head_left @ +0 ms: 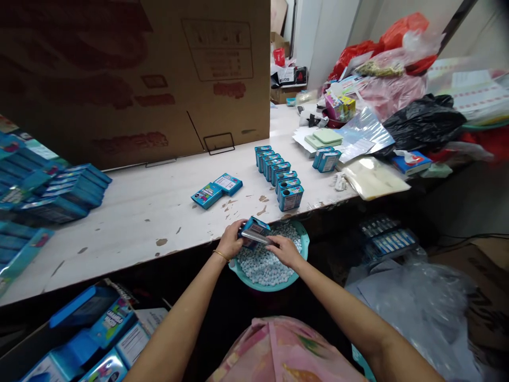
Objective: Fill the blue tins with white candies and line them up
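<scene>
Over a turquoise basin of small white round pieces, my left hand is closed around a small blue printed box. My right hand grips a silvery metal scoop, its far end lying across the box's near side. Whether the scoop's end enters the box cannot be made out. On the table just beyond, two more blue boxes lie flat, one overlapping the other. A row of upright blue boxes stands to their right, dark round holes showing on the nearest ones.
A large cardboard carton stands at the back of the white table. Stacked blue boxes fill the left end. Plastic sheets, bags and papers crowd the right. An open carton of blue boxes sits low at left.
</scene>
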`<state>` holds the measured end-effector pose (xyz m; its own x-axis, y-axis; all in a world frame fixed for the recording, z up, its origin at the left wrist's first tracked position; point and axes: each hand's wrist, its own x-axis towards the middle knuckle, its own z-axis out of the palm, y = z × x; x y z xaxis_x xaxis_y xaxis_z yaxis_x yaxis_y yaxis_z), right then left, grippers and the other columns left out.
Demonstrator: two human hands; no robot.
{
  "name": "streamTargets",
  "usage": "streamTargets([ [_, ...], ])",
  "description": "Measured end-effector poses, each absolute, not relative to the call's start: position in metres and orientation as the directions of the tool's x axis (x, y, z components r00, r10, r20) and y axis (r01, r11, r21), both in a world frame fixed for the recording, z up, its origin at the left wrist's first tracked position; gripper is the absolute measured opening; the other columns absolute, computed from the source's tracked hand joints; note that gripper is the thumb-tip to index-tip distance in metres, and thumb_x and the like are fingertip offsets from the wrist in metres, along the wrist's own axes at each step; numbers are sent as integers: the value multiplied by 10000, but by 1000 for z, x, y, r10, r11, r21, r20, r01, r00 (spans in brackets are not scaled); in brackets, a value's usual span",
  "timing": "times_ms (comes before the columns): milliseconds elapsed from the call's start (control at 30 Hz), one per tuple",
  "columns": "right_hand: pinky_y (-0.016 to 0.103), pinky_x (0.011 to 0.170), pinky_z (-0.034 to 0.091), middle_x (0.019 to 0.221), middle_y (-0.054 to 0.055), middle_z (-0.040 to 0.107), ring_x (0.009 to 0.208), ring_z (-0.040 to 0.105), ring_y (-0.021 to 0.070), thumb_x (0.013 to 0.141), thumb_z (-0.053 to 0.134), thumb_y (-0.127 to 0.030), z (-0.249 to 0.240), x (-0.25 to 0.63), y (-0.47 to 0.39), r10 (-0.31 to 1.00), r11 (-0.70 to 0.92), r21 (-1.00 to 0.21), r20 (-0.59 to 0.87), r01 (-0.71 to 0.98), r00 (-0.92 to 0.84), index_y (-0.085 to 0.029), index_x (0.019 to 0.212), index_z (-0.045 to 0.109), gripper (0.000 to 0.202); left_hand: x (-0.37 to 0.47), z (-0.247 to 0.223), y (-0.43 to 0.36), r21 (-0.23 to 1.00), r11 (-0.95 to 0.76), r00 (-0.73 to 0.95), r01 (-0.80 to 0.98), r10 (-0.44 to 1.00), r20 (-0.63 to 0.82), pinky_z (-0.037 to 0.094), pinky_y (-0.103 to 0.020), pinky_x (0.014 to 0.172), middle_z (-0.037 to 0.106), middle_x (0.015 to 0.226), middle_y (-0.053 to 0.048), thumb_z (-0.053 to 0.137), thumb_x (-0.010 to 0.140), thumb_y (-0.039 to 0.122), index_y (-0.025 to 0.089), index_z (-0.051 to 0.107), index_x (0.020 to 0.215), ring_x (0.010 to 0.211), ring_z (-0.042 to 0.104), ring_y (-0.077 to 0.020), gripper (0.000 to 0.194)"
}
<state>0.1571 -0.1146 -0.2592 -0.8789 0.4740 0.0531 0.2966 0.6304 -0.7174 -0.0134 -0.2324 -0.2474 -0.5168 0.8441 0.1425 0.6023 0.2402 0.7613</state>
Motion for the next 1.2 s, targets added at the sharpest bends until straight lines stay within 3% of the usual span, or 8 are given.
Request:
streamTargets([
  [100,253,703,415,843,23,613,772,552,146,751,523,-325,-254,180,-99,422,659,-703,48,270,-905,-233,1061,581,328,-6,-249,-253,878,171,-577,447,805,137,334,-406,931,536,1046,-75,587,589,175,157,499,1075,1017,463,-225,495],
  [167,251,721,406,894,33,609,809,548,149,771,490,-326,-251,202,-84,427,705,-621,-15,343,-904,-229,1110,549,358,5,-255,-271,982,89,-608,164,793,30,362,-404,914,536,1075,-72,595,628,249,170,480,1087,1024,480,-224,480],
  [300,259,711,380,907,59,594,833,540,169,815,409,-344,-244,232,-55,434,856,-211,-204,472,-877,-222,1160,504,378,32,-279,-293,862,20,-600,-506,710,-369,469,-352,769,580,1047,-71,605,658,309,199,448,1079,880,578,-193,463],
  [467,312,722,338,863,126,587,831,527,209,808,391,-176,-252,223,-50,353,935,85,-273,343,-895,-139,990,578,263,45,-318,-277,816,44,-619,-576,628,-471,472,-323,785,614,964,-64,663,606,314,173,482,989,836,595,-165,446],
  [600,323,758,329,899,128,594,879,521,211,805,368,-139,-285,195,-69,361,924,-14,-299,383,-883,-129,937,585,255,51,-341,-252,882,90,-690,-462,589,-421,466,-359,808,599,973,-66,643,617,394,183,452,948,857,588,-176,437],
  [933,249,809,359,1076,27,578,1009,504,158,809,446,-285,-323,175,-76,399,836,-257,-321,484,-859,-231,1088,534,297,56,-324,-245,817,18,-565,-577,713,-415,458,-348,793,579,1034,-74,656,580,420,181,420,1009,902,573,-187,545],
  [1067,240,816,375,1078,21,579,980,521,152,797,466,-267,-304,182,-67,385,755,-439,-304,487,-871,-242,1119,527,329,39,-323,-275,922,30,-683,-387,662,-308,419,-331,856,572,1037,-66,630,616,395,174,417,1077,962,538,-183,554],
  [1200,245,806,389,1033,39,598,957,534,160,786,478,-249,-268,188,-59,349,779,-462,-241,423,-906,-212,1090,554,315,29,-325,-290,985,134,-741,-108,649,-170,383,-334,892,557,1020,-48,609,637,342,177,439,1074,955,523,-179,498],
])
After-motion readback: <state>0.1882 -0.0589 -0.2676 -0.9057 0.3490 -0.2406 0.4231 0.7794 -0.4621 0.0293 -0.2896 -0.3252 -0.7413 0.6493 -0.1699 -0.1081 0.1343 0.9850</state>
